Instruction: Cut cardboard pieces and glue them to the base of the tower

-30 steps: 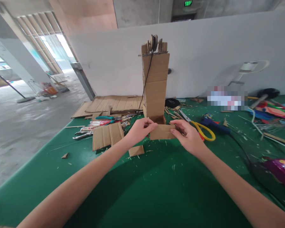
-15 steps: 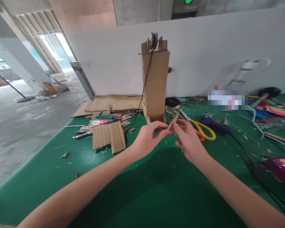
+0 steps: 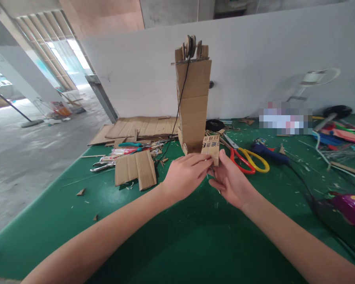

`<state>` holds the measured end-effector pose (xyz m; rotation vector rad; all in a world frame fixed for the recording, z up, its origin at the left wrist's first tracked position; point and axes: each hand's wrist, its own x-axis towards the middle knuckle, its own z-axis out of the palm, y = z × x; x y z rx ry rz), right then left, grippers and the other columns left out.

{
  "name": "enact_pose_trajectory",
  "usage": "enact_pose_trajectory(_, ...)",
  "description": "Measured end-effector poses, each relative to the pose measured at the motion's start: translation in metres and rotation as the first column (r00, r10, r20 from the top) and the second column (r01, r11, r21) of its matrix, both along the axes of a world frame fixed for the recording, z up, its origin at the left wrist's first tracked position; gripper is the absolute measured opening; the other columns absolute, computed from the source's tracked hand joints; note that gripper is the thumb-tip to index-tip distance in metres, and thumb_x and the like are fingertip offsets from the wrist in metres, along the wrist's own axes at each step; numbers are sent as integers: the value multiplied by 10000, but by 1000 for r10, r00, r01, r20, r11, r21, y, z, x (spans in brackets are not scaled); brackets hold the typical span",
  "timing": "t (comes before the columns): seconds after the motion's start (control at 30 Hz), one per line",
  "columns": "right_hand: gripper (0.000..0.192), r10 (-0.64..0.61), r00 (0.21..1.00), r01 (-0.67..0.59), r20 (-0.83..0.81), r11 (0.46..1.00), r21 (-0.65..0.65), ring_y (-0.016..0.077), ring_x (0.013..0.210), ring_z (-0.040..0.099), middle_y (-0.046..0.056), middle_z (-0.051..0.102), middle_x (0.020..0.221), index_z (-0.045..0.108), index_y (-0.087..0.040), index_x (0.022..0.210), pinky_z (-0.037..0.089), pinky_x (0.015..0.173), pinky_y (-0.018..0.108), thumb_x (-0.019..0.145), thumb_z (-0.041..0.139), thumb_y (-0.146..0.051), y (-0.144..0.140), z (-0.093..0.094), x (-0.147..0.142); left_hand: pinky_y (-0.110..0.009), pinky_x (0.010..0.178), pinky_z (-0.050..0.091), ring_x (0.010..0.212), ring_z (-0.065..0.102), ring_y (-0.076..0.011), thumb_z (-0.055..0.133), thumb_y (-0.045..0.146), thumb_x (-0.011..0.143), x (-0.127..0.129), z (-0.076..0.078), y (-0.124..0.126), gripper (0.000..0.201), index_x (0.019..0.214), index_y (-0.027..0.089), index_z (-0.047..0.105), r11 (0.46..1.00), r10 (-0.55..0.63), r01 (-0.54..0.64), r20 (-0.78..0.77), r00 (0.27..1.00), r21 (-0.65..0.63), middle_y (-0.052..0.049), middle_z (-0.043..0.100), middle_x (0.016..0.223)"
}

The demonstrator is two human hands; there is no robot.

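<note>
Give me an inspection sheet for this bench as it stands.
Surface: green table, littered with cardboard bits.
Job's things: small cardboard piece, printed face showing, held upright in front of the cardboard tower.
Clutter: folded cardboard, pliers, scissors, flat cardboard sheets.
Hands: left hand and right hand both pinch the piece.
Cables: black cord down the tower; black cable at right.
Surroundings: white partition; open concrete hall at left.
</note>
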<state>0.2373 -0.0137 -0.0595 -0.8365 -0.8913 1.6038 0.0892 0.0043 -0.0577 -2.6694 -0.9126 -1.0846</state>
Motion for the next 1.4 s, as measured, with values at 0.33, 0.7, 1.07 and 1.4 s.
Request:
enact_pose_trajectory(0.33,253,-19,991,20,-135,1000,10,69,592,476,-34,550,807,539,-247,860,179,289,115,772,649,-457,-3,-3,0,-301,846,527,975,634,-145,490,163,855,1,10,-6,176,901,201,655,999,2,0,78,997,-35,-16,692,1074)
enact_pose_trajectory(0.7,325,64,993,-68,-101,997,-29,128,838,621,17,644,1065,562,-299,1053,210,283,105,811,586,-514,-4,-9,1,-228,669,499,758,604,-113,508,177,830,0,22,-4,131,865,185,634,915,69,48,271,960,-402,-8,678,835)
enact_pose_trajectory(1.07,459,173,969,-181,-176,983,-30,195,1002,622,70,608,1221,620,-268,1103,228,297,111,879,393,-598,-5,-3,6,-284,539,378,587,584,-185,385,455,892,-39,54,25,437,652,161,602,835,479,-550,-453,752,-31,-48,611,615)
enact_pose_trajectory(1.4,403,206,973,-203,-104,978,40,120,785,552,32,628,1019,605,-290,1005,159,337,140,872,397,-608,-5,-7,2,-208,554,417,766,577,-102,401,270,917,-16,45,-3,248,1114,257,552,997,-22,1,-288,957,-75,-16,586,1034)
